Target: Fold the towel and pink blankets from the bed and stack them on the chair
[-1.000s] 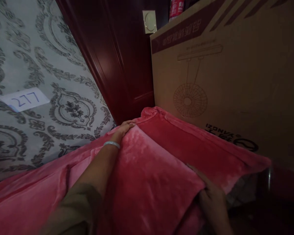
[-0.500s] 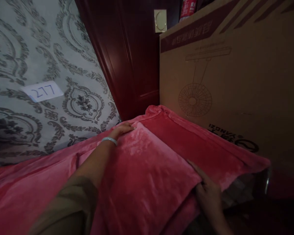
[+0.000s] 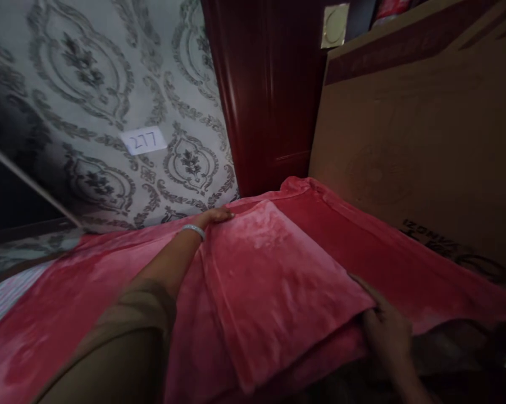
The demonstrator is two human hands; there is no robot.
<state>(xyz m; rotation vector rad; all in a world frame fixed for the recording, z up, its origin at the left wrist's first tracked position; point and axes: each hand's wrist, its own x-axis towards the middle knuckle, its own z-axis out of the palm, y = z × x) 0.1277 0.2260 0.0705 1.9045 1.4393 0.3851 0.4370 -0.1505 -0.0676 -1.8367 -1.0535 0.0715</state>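
A pink-red plush blanket (image 3: pixel 295 280) covers a raised surface, with one part folded over into a flap. At the flap's far left corner, my left hand (image 3: pixel 219 216) has its fingers closed on the cloth; a pale bracelet circles that wrist. My right hand (image 3: pixel 385 328) grips the flap's near right corner, thumb on top and the other fingers partly hidden in shadow. Between the two hands the flap lies fairly flat, and a single darker red layer stretches beyond it to the right.
A patterned wall (image 3: pixel 151 95) with a paper marked 277 (image 3: pixel 144 139) rises behind the left side. A dark red wooden panel (image 3: pixel 269 101) stands at the back. On the right, a large cardboard box (image 3: pixel 425 134) borders the blanket. Striped cloth (image 3: pixel 12 294) shows at far left.
The view has turned left, so the scene sits farther right. My left hand has slid left along the flap's far edge; my right hand keeps its hold on the corner.
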